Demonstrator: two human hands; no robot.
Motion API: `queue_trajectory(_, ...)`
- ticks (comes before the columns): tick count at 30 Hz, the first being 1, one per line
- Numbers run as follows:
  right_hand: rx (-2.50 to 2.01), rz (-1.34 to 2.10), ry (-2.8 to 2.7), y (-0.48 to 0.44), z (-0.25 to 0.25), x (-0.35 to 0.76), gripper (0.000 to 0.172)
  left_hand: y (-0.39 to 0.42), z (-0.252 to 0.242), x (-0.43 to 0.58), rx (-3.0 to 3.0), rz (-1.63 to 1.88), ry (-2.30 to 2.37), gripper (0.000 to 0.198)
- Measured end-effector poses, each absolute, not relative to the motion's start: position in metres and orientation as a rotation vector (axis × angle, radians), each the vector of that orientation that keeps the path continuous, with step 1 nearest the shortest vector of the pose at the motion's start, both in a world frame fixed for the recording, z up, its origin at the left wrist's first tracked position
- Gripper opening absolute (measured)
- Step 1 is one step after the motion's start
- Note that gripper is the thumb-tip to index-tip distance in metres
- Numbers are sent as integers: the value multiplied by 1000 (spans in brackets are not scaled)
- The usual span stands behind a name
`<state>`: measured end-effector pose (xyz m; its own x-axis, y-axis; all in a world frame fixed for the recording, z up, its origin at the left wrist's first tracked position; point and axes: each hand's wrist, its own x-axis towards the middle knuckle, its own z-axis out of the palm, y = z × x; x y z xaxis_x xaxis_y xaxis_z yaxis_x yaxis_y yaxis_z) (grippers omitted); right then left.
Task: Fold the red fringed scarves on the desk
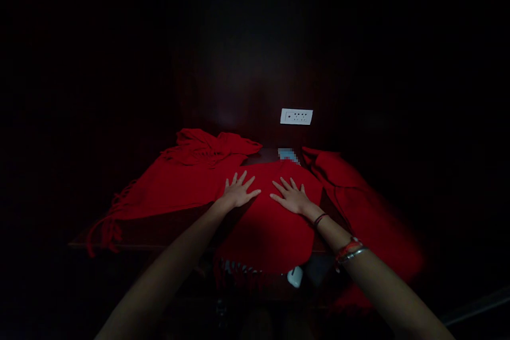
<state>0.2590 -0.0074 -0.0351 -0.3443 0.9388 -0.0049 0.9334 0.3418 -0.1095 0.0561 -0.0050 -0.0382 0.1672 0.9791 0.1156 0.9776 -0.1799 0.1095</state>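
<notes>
A red fringed cloth, which looks like a scarf (271, 234), lies spread over a dark table, its fringe hanging past the front edge. My left hand (238, 192) rests flat on its left part with the fingers spread. Flat on the right part lies my right hand (292, 198), fingers also apart. Neither hand grips the cloth. Bracelets (350, 249) circle my right wrist and forearm. Red cloth also reaches left into a bunched heap (215, 143) behind my left hand; whether it is one piece with the scarf I cannot tell.
More red cloth (358, 191) lies at the right and hangs toward the front. A blurred pale blue item (287, 155) is at the back, below a white wall socket (296, 116). Under the table's front edge (139, 247) shows a white object (295, 277). The surroundings are very dark.
</notes>
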Motion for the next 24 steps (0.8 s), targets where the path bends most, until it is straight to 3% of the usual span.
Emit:
queue_trajectory(3, -1754, 129, -2526, -8, -39, 258, 66, -3, -39, 55, 2331, 109, 1935, 75)
queue_trajectory(8, -1728, 71, -2458, -16, -35, 258, 66, -5, -37, 53, 2439, 280, 1947, 67)
queue_trajectory(11, -1690, -14, -2385, -19, -32, 258, 64, -7, -35, 52, 2362, 167, 1964, 69)
queue_trajectory(20, -1767, 91, -2484, -17, -37, 259, 65, -6, -37, 50, 2349, 148, 1935, 65)
queue_trajectory(24, -1632, 34, -2478, -17, -36, 260, 53, -5, -38, 50, 2360, 116, 1905, 64)
